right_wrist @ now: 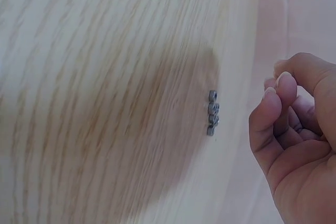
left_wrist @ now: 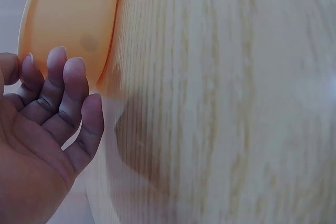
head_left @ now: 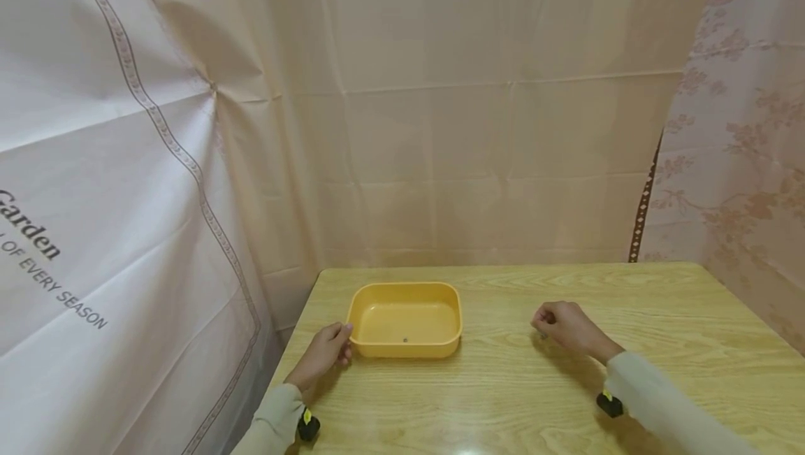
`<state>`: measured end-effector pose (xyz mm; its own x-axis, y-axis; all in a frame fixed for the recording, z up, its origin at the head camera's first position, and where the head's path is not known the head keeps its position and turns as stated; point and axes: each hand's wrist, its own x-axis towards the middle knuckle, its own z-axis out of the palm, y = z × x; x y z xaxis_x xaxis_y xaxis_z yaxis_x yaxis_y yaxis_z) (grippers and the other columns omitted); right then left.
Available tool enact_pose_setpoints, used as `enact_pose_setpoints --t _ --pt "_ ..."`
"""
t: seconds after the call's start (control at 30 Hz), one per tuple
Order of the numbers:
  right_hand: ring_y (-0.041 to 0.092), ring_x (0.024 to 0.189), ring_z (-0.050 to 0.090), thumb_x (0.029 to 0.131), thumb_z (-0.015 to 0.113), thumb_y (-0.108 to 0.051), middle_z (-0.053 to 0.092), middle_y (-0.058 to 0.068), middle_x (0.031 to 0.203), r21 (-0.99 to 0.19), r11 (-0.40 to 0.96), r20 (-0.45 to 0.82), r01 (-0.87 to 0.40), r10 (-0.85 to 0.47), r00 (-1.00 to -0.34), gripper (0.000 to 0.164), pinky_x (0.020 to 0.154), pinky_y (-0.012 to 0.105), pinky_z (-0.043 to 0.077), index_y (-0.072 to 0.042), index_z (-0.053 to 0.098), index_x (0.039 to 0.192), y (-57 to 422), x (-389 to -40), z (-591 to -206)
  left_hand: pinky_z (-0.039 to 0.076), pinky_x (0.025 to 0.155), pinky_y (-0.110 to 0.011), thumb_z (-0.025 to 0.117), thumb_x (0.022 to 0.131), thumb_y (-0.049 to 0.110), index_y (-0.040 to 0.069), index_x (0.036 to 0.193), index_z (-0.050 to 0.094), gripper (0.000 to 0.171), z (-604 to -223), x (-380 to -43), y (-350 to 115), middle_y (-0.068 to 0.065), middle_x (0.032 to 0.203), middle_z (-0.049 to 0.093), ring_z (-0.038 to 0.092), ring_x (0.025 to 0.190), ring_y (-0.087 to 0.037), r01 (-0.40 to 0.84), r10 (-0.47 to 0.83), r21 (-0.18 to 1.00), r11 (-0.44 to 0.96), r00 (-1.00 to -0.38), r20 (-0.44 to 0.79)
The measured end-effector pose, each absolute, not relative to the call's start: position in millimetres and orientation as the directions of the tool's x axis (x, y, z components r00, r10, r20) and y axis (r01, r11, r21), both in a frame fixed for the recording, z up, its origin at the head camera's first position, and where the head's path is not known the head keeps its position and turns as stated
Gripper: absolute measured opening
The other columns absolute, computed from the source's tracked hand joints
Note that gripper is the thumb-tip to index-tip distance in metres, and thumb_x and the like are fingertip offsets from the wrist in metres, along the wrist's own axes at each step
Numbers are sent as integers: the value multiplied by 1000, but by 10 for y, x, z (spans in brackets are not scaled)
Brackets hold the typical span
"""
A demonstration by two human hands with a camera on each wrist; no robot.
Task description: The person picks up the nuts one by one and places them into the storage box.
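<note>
A yellow plastic basin (head_left: 405,350) stands on the wooden table. My left hand (head_left: 325,354) holds its left end, with the thumb at the rim and the other fingers curled beside the outer wall (left_wrist: 71,19). One small dark piece (head_left: 405,340) lies on the basin's floor near the front wall. To the right, my right hand (head_left: 569,328) hovers over the table with its fingers curled and fingertips drawn together; nothing shows between them. Below those fingertips several small metal nuts (right_wrist: 212,113) lie in a tight cluster on the wood.
The wooden table (head_left: 503,399) has a light grain and rounded back corners. Beige cloth (head_left: 472,161) hangs behind it. A white printed cloth (head_left: 126,231) hangs at the left, a flowered one (head_left: 742,161) at the right. Each wrist bears a small black device (head_left: 610,405).
</note>
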<state>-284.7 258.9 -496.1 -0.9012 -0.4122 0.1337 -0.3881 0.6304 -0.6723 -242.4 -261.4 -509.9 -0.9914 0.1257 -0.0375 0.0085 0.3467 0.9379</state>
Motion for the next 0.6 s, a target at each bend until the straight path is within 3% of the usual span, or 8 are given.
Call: enact_pose_setpoints --t 0.2,0.6 --pt "15 59 57 104 63 -13 68 6 82 -672 620 136 -406 -435 -890 15 49 27 48 0 69 100 2519 -2872 -4941 55 62 -30 45 112 36 -1 97 57 42 -5106 -2414 -2618 -9 80 60 58 67 -18 7 123 936 352 -992 -38" --pt "8 50 47 103 64 -13 67 7 79 -667 613 145 -424 -451 -881 15 46 25 43 0 68 100 2390 -2877 -4868 54 61 -28 46 112 35 -1 93 54 41 -5123 -2417 -2615 -9 78 59 58 68 -18 19 121 947 321 -992 -21"
